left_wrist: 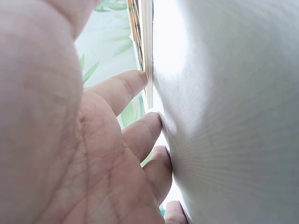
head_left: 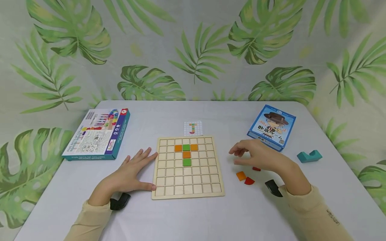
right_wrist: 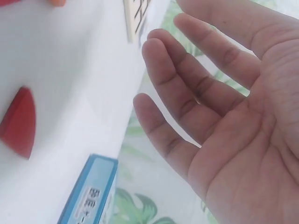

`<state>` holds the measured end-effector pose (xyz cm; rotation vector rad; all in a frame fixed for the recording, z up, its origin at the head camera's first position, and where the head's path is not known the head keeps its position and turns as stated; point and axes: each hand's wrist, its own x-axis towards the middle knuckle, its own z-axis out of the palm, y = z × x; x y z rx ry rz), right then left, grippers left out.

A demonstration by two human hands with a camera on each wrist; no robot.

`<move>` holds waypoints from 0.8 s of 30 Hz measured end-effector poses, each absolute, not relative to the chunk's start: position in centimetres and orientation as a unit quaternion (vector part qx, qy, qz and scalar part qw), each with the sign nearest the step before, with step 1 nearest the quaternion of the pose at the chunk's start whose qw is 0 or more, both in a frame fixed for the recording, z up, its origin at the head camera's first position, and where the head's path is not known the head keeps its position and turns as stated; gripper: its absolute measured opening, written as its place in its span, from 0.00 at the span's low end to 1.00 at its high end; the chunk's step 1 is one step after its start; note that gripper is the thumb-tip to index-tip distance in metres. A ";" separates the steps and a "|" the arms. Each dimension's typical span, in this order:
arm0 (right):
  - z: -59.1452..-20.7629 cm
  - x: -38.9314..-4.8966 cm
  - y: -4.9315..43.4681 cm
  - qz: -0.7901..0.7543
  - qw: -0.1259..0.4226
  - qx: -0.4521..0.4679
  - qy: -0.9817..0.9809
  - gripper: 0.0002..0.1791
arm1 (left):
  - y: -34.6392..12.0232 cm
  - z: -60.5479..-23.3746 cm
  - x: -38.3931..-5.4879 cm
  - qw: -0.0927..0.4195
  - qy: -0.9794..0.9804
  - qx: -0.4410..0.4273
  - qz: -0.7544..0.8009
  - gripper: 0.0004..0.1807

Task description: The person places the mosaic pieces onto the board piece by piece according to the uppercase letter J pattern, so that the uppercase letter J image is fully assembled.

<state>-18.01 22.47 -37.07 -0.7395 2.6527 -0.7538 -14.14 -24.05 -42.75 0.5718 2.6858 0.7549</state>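
A wooden grid board (head_left: 169, 190) lies flat in the middle of the table. On it, orange tiles (head_left: 186, 154) and green tiles (head_left: 187, 162) form a T. With spread fingers my left hand (head_left: 129, 174) rests at the board's left edge, its thumb and index fingertip touching the rim. My right hand (head_left: 256, 155) hovers over the table right of the board, fingers loosely bent and holding nothing; its palm shows in the right wrist view. Below it lie an orange tile (head_left: 241, 176), a red quarter-round tile (head_left: 249, 181) and another red piece (head_left: 256, 169), partly hidden by the hand.
A pattern card (head_left: 197, 129) lies just behind the board. At the back left is a colourful game box (head_left: 93, 134); a blue box (head_left: 271, 127) lies at the back right, near a teal notched block (head_left: 309, 156). A leaf-print cloth hangs behind the table.
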 end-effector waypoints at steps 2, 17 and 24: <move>-37.1 -17.6 23.1 -0.263 0.141 -0.253 0.920 0.18 | -24.0 -42.7 -14.1 0.147 0.933 0.198 0.261 0.64; -38.3 -15.5 25.6 -0.254 0.141 -0.242 0.926 0.19 | -24.1 -42.8 -14.1 0.146 0.932 0.202 0.262 0.64; -38.8 -14.5 26.2 -0.259 0.151 -0.231 0.926 0.18 | -24.1 -42.8 -14.1 0.148 0.933 0.197 0.263 0.64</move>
